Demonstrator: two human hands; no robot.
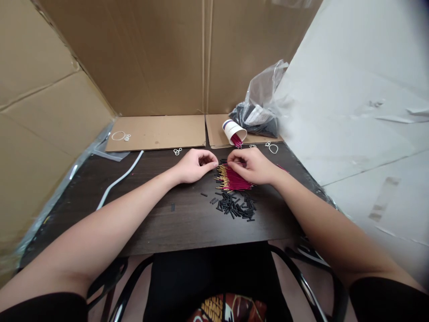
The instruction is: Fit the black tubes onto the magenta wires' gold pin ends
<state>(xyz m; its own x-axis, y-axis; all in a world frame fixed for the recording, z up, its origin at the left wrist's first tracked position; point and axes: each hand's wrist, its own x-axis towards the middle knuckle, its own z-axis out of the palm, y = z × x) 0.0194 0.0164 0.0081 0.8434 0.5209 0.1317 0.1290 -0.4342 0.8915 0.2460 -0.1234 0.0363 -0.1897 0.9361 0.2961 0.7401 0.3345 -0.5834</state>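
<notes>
My left hand (198, 165) is closed in a pinch, thumb against forefinger, at the left side of a bundle of dark red wires with gold-coloured tips (238, 179). Over the upper right part of that bundle, my right hand (250, 164) is pinched too, its fingertips facing the left hand across a small gap. Whatever either pinch holds is too small to make out. The wires lie side by side, gold ends to the left. Just in front of them is a loose heap of short black tubes (236, 205), with a few scattered to its left.
A white paper cup (233, 131) lies tipped with more red wires at its mouth. Behind it sits a clear plastic bag (259, 116) of dark pieces. Rubber bands (273, 148) and a grey tube (122, 178) lie about. Cardboard walls (150, 53) enclose the dark table (147, 228).
</notes>
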